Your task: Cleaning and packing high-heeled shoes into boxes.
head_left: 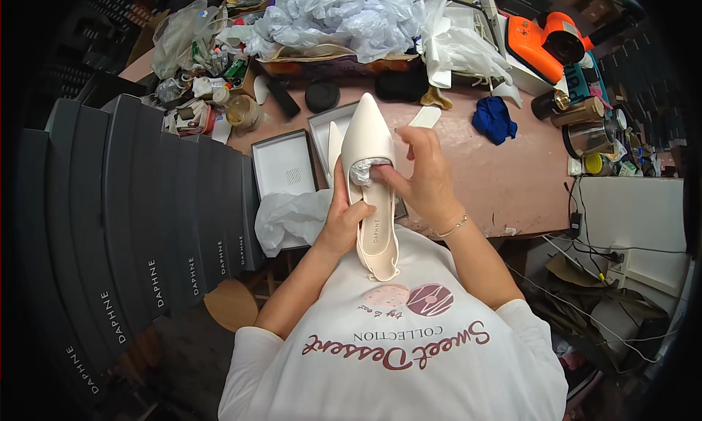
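Note:
My left hand (344,220) is closed around the side of a cream pointed-toe slingback shoe (368,132), its thumb lying on the insole. The shoe is held toe away from me, sole down, above the table's near edge. Crumpled tissue paper (361,171) fills the toe opening. My right hand (424,172) has its thumb in that opening against the paper, while the other fingers are bent and apart from the thumb beside the toe. Behind my left hand shows a second cream pointed shoe (334,145), mostly hidden.
Two open grey box parts (284,137) lie under and left of the shoe, with white tissue (281,215) over them. Dark shoe boxes (131,224) stand stacked at left. A blue cloth (495,120), an orange device (532,48) and a plastic-bag heap (344,15) lie farther off.

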